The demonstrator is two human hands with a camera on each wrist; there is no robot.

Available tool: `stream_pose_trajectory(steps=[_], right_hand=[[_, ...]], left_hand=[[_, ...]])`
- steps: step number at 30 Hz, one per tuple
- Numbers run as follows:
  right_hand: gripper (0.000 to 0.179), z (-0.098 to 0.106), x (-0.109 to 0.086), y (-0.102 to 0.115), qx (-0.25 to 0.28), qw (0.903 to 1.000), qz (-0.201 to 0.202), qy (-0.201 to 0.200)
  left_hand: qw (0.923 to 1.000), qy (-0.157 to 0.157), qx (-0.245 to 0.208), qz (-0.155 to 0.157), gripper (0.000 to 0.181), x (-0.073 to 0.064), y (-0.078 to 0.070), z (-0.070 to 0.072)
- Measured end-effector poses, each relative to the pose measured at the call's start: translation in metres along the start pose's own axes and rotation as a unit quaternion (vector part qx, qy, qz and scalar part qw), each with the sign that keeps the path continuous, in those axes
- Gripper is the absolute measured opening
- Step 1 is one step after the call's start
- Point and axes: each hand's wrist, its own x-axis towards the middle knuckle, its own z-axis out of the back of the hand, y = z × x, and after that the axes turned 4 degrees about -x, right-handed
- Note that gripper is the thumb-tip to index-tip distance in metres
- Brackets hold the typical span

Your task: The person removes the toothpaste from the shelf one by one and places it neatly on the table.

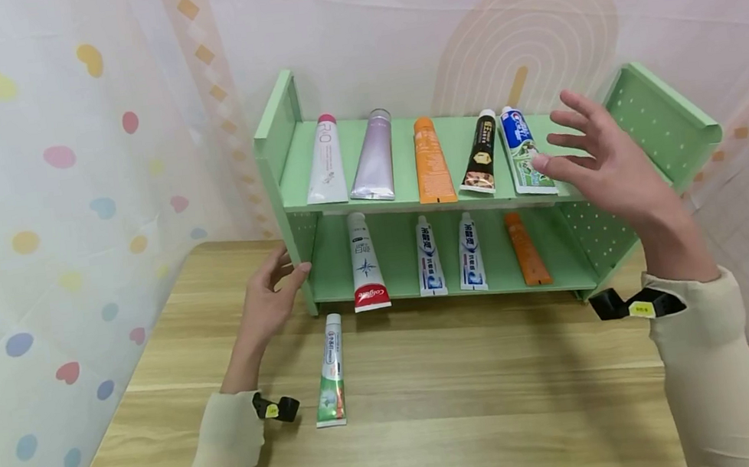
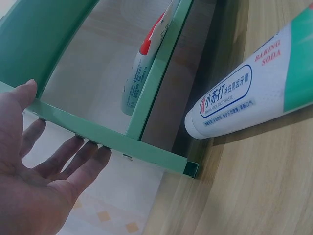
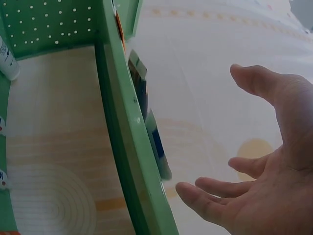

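My left hand (image 1: 269, 295) holds the left side panel of a green two-tier shelf (image 1: 289, 151), thumb over its front edge and fingertips along the outer face. Just in front of that corner, a white and green baking soda toothpaste tube (image 1: 330, 373) lies on the table; its capped end shows large in the left wrist view. Above the upper tier's right end, my right hand (image 1: 612, 164) is spread and holds nothing. Its thumb overlaps a blue and green toothpaste tube (image 1: 522, 143) in the head view, while the right wrist view shows the fingers apart from the shelf.
On the upper tier lie a white tube (image 1: 326, 162), a lilac tube (image 1: 374, 156), an orange tube (image 1: 433, 161) and a black tube (image 1: 482, 152). Below are a Colgate tube (image 1: 365, 261), two white-blue tubes and a small orange tube (image 1: 527, 247). A patterned curtain (image 1: 351, 28) hangs behind.
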Motion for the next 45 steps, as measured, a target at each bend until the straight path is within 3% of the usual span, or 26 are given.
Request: stream_pose_trajectory(steps=[18, 33, 45], right_hand=[[0.097, 0.022, 0.036, -0.008, -0.043, 0.9922, -0.072, 0.092], [0.102, 0.021, 0.062, -0.003, -0.087, 0.9828, -0.096, 0.132], [0.102, 0.015, 0.076, 0.003, -0.111, 0.9768, -0.119, 0.139]], left_hand=[[1.0000, 0.002, 0.007, 0.001, 0.062, 0.000, 0.002, 0.000], [0.9999, 0.002, 0.009, 0.006, 0.063, 0.000, 0.000, 0.000], [1.0000, -0.001, 0.006, 0.005, 0.062, 0.000, -0.001, 0.001]])
